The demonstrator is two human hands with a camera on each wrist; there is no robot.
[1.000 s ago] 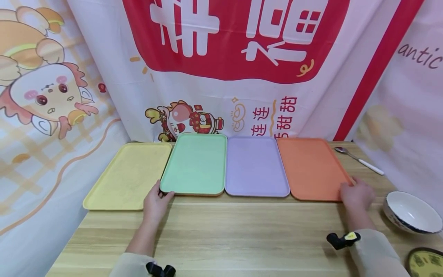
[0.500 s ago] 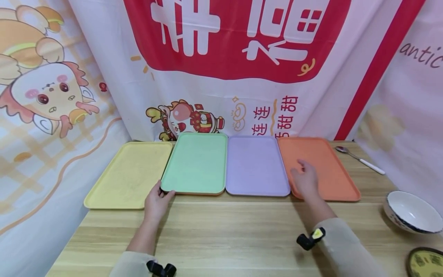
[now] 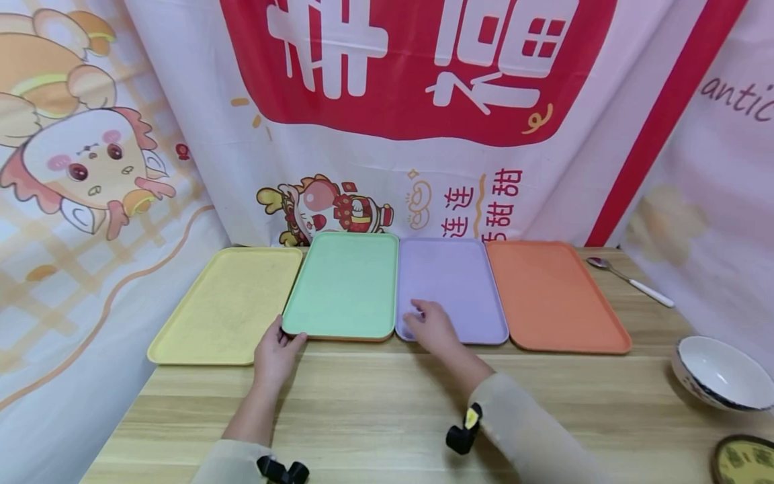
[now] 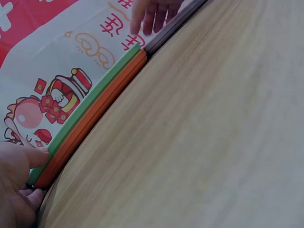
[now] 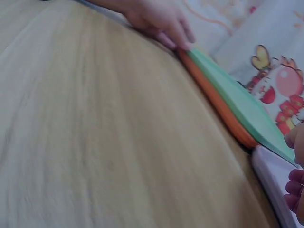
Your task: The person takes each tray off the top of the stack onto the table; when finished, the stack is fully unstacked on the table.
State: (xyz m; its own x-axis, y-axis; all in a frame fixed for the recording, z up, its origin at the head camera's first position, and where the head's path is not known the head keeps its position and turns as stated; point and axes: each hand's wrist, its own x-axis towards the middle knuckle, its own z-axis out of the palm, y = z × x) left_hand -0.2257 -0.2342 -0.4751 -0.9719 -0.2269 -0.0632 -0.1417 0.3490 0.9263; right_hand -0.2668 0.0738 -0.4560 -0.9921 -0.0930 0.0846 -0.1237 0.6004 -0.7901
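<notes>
A green tray [image 3: 341, 289] lies on top of an orange tray [image 4: 114, 90], whose edge shows beneath it. My left hand [image 3: 275, 356] grips the near left corner of this stack, its thumb against the green edge in the left wrist view. Over the near left part of a purple tray [image 3: 453, 282] is my right hand [image 3: 432, 326], fingers loosely bent and holding nothing. In the right wrist view, the fingers [image 5: 295, 190] hover beside the purple tray's edge. Left of the green tray lies a yellow tray [image 3: 226, 302].
Right of the purple tray lies another orange tray [image 3: 556, 296]. Beyond it are a spoon [image 3: 631, 281] with a white handle, a white bowl [image 3: 722, 370] and a dark-rimmed yellow object [image 3: 744, 460], partly cut off. Printed cloth [image 3: 387, 161] hangs behind the wooden table [image 3: 363, 417].
My right hand has let go of the right-hand orange tray's near right corner and moved left across it to the purple tray. My left hand stays at the green tray's corner.
</notes>
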